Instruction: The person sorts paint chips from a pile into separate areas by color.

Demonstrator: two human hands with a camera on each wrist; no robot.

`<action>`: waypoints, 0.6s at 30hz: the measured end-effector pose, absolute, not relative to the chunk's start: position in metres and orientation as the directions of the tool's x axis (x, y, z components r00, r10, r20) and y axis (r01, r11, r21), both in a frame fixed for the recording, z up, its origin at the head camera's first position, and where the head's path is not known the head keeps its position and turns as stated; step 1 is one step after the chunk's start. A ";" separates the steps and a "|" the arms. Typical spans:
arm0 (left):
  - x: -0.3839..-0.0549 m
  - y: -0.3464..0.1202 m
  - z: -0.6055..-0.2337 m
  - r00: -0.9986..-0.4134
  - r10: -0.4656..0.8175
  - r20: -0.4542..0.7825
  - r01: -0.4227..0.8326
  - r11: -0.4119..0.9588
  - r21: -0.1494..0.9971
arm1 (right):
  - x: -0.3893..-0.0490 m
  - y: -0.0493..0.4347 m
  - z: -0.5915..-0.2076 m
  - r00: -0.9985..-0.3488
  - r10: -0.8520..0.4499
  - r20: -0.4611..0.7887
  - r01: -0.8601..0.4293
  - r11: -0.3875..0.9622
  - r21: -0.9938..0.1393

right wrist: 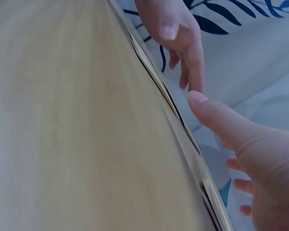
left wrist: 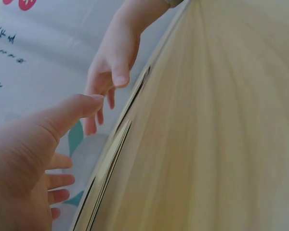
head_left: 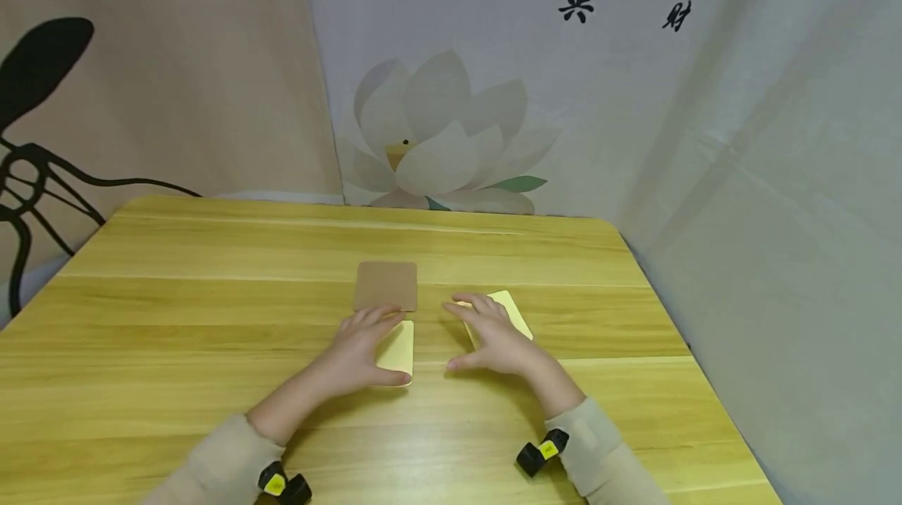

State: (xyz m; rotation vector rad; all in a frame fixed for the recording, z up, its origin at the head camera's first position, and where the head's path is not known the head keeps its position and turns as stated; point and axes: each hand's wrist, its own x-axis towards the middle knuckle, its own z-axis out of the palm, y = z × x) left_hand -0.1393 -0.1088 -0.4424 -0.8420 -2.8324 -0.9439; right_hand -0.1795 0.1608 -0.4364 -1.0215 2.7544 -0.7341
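Two pale yellow cards lie on the wooden table in the head view. My left hand (head_left: 355,356) is over the left yellow card (head_left: 400,347) and hides part of it. Over the right yellow card (head_left: 513,312), which lies at an angle, is my right hand (head_left: 496,340). Both hands have their fingers spread and thumbs apart, holding nothing. The wrist views show the left hand (left wrist: 29,159) and the right hand (right wrist: 265,168) raised above the thin cards, seen nearly edge-on. A brown square card (head_left: 385,284) lies flat just beyond the left hand's fingertips.
The wooden table (head_left: 211,317) has rounded far corners. A light curtain (head_left: 705,137) with a lotus print and black characters hangs behind it and along the right side. Each sleeve carries a small black device with a yellow label.
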 end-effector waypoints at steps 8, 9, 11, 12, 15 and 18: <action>-0.141 -0.090 -0.444 -0.870 0.456 0.187 0.469 0.654 0.593 | -0.189 0.180 -0.440 -0.808 -0.589 0.028 -0.517 0.686 -0.512; -0.141 -0.087 -0.443 -0.872 0.453 0.185 0.466 0.651 0.599 | -0.190 0.182 -0.440 -0.811 -0.585 0.023 -0.512 0.689 -0.513; -0.140 -0.082 -0.443 -0.874 0.450 0.183 0.460 0.646 0.609 | -0.191 0.186 -0.439 -0.815 -0.579 0.016 -0.502 0.692 -0.519; -0.140 -0.080 -0.442 -0.875 0.448 0.183 0.459 0.645 0.612 | -0.192 0.189 -0.440 -0.817 -0.577 0.013 -0.498 0.694 -0.520; -0.140 -0.071 -0.441 -0.878 0.442 0.184 0.454 0.644 0.616 | -0.194 0.195 -0.440 -0.822 -0.570 0.010 -0.491 0.699 -0.520; -0.140 -0.061 -0.440 -0.883 0.430 0.189 0.446 0.638 0.628 | -0.197 0.201 -0.443 -0.824 -0.566 0.014 -0.488 0.697 -0.526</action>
